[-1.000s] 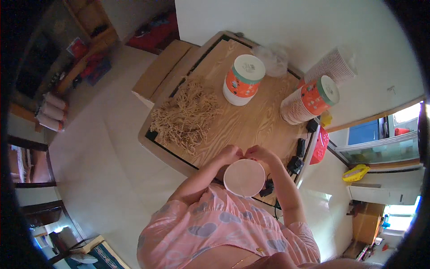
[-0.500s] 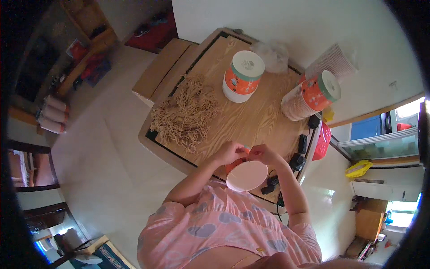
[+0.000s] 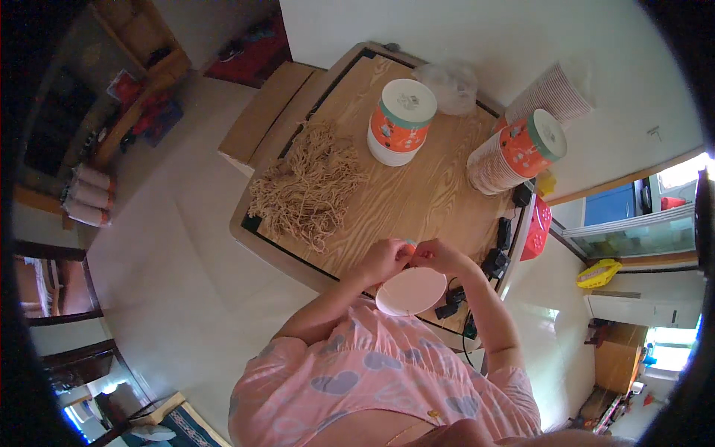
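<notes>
Wooden table (image 3: 417,194) fills frame centre. Left hand (image 3: 387,259) and right hand (image 3: 439,255) meet at lower centre, fingers pinched narrow on the rim of a round white paper cup (image 3: 411,290). Tan string pile (image 3: 309,186) lies well apart.

Bare wood (image 3: 417,197) between noodles (image 3: 305,186) and tubs (image 3: 401,123)

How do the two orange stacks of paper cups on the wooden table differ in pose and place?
The left cup stack stands upright near the table's middle; the right cup stack lies tilted near the table's right edge. The right one looks longer. Both are orange with green bands and white ends.
</notes>
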Motion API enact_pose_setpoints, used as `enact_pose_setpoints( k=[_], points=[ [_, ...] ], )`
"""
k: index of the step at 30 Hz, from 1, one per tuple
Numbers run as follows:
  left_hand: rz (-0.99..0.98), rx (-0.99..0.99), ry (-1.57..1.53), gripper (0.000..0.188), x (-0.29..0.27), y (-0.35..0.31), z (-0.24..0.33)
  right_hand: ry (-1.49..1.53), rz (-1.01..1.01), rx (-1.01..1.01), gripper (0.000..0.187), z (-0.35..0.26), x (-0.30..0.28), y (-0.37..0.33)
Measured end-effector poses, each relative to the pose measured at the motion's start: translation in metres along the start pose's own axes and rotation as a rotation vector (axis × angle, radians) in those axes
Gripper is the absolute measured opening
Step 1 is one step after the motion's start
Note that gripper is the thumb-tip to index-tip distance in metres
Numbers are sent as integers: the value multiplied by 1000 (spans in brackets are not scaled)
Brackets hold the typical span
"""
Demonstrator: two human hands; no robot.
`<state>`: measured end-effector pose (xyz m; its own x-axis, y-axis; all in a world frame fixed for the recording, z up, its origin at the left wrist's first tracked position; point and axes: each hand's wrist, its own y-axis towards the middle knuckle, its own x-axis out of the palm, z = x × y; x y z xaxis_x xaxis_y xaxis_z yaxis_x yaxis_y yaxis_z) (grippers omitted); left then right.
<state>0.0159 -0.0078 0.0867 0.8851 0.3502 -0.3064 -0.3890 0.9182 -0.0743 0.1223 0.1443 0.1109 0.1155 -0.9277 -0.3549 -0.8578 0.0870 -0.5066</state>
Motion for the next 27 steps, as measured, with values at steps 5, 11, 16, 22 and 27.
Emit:
enact_pose_setpoints(
  k=[5,11,16,22,27],
  points=[
    [101,16,164,13,8,1,0,-376,-60,-88,23,1,-5,11],
    [-3,8,225,18,11,2,-6,-400,-70,-92,18,-18,-7,5],
    [89,2,119,9,7,1,-4,-111,20,-115,19,-10,-9,-9],
    [98,66,156,10,2,-5,-2,-313,199,-306,14,-16,7,-29],
    [128,116,289,12,5,-6,1,-346,315,-405,16,-14,14,-29]
  ],
)
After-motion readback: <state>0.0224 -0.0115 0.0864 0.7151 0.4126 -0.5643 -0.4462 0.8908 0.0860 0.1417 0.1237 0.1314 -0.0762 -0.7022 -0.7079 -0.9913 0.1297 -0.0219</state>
